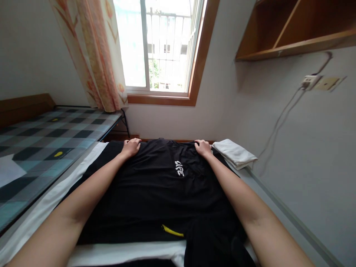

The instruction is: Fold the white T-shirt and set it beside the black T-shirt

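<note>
A black T-shirt [155, 189] with white "LIFE" lettering lies spread out before me over a white cloth [125, 252]. Both my arms reach across it to its far end. My left hand [131, 147] is closed on the fabric at the far left corner, fingers curled. At the far right corner my right hand [203, 147] grips the same T-shirt, and the fabric between the hands is slightly wrinkled. A yellow strip [172, 231] shows near the shirt's close edge. More black cloth [214, 244] lies at the front right.
A folded white cloth [235, 152] rests just right of my right hand. On the left stands a bed with a checked mattress [66, 129]. A curtain [97, 55] hangs beside the window [167, 48]. A wooden shelf [294, 48] and a plugged-in cable [280, 118] are on the right wall.
</note>
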`<state>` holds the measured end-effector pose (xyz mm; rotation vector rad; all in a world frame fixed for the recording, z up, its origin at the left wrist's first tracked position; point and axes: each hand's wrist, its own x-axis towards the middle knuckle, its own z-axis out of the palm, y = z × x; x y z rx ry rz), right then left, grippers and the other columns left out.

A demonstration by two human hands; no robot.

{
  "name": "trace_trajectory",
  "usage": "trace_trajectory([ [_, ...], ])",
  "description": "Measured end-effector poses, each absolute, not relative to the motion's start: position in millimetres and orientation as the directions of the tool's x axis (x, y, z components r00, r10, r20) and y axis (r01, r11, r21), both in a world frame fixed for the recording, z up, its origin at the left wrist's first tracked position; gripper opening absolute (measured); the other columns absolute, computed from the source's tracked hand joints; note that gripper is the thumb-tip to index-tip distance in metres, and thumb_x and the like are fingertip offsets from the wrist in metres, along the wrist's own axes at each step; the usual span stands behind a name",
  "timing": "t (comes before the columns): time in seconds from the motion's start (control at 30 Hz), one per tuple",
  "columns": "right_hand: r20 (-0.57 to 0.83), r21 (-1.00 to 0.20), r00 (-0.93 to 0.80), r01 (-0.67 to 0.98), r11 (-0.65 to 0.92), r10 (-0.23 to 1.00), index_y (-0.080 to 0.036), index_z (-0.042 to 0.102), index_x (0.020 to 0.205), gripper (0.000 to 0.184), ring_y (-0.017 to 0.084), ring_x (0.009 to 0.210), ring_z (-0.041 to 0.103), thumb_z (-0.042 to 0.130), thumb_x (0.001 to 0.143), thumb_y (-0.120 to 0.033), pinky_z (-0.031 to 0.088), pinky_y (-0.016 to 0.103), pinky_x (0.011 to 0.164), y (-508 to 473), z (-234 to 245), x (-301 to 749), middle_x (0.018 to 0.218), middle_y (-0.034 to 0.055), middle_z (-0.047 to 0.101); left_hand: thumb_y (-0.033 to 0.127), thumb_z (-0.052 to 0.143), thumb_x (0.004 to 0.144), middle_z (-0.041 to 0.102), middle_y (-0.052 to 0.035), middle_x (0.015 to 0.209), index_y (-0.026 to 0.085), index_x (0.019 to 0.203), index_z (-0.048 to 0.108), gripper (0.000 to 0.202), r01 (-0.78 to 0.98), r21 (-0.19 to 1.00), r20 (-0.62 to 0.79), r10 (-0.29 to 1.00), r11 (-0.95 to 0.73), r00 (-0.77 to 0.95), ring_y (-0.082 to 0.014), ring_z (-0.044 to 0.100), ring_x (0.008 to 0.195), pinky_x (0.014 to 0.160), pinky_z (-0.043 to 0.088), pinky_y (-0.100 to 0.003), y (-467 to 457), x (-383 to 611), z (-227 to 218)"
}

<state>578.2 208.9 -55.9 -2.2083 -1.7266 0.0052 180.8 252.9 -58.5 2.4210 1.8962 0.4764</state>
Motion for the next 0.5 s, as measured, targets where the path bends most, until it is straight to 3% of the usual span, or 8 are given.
trace_trajectory([
  [0.1, 0.246, -0.305, 0.257, 0.936, -0.177, 0.935, -0.021, 0.067, 0.126, 0.043, 0.031, 0.121, 0.054, 0.041, 0.092, -0.025, 0.041, 0.047, 0.103, 218, -58, 579, 0.132, 0.0097, 0.062, 0.038, 0.042, 0.093, 0.063, -0.0117, 0.133, 0.024, 0.127, 0.061, 0.042, 0.938, 0.247, 0.175, 0.963, -0.245, 0.205, -0.03, 0.055, 0.125, 0.106, 0.031, -0.051, 273, 200, -61],
  [0.27, 0.296, -0.399, 0.171, 0.916, -0.041, 0.94, -0.009, 0.057, 0.137, 0.054, 0.024, 0.126, 0.052, 0.035, 0.089, -0.014, 0.037, 0.034, 0.11, 228, -55, 577, 0.137, 0.0158, 0.055, 0.036, 0.053, 0.086, 0.073, -0.006, 0.113, 0.028, 0.107, 0.072, 0.029, 0.932, 0.3, 0.117, 0.977, -0.204, 0.176, -0.0302, 0.063, 0.112, 0.1, 0.036, -0.049, 289, 219, -57],
  [0.5, 0.469, -0.503, 0.191, 0.861, 0.083, 0.862, -0.003, 0.046, 0.144, 0.062, 0.03, 0.129, 0.047, 0.039, 0.083, -0.011, 0.034, 0.041, 0.114, 250, -29, 591, 0.134, 0.0215, 0.051, 0.026, 0.045, 0.091, 0.068, -0.0091, 0.121, 0.023, 0.112, 0.068, 0.031, 0.936, 0.31, 0.301, 0.951, -0.167, 0.07, -0.0283, 0.06, 0.115, 0.097, 0.04, -0.045, 295, 225, -19],
])
